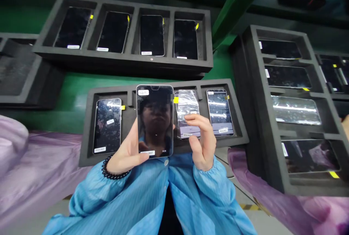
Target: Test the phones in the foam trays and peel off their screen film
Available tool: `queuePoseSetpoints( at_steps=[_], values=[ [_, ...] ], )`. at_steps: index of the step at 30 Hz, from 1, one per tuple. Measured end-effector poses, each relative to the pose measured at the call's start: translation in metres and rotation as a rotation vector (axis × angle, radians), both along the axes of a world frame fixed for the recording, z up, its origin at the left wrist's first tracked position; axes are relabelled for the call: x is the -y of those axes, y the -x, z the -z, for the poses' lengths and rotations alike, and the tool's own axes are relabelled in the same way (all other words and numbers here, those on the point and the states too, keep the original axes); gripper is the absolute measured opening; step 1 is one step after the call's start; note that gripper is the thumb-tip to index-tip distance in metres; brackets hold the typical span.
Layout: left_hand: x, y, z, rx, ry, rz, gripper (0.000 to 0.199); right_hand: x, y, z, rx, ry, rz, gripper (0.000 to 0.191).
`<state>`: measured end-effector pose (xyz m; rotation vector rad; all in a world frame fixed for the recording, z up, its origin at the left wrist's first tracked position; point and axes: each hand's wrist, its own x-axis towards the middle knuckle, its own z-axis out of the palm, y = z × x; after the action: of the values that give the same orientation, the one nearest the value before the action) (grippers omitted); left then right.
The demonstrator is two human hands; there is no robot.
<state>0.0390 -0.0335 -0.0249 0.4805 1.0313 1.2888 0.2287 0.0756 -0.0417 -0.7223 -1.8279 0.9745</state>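
At mid-frame, the left hand (124, 155) grips a dark-screened phone (155, 122) over a black tray (239, 118), apparently held up for viewing, while the right hand (205, 141) curls loosely open, empty, and any next move calls for keeping that grip steady.

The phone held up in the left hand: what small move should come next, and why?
Probably lower the phone into the tray: the left hand holds it between two other phones lying there, though the space behind is mostly hidden.
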Motion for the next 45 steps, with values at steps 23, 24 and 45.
queuePoseSetpoints(
  at_steps=[23, 24, 45],
  values=[
    [-0.004, -0.002, 0.002, 0.129, -0.128, 0.031, 0.099, -0.002, 0.009, 0.002, 0.041, -0.178, 0.052, 0.031],
    [-0.003, -0.001, 0.003, 0.118, -0.117, 0.029, 0.100, -0.002, 0.009, 0.002, 0.040, -0.179, 0.049, 0.031],
    [-0.003, -0.003, -0.001, 0.125, -0.112, 0.057, 0.104, -0.001, 0.011, -0.002, 0.067, -0.214, 0.069, 0.032]
  ],
)
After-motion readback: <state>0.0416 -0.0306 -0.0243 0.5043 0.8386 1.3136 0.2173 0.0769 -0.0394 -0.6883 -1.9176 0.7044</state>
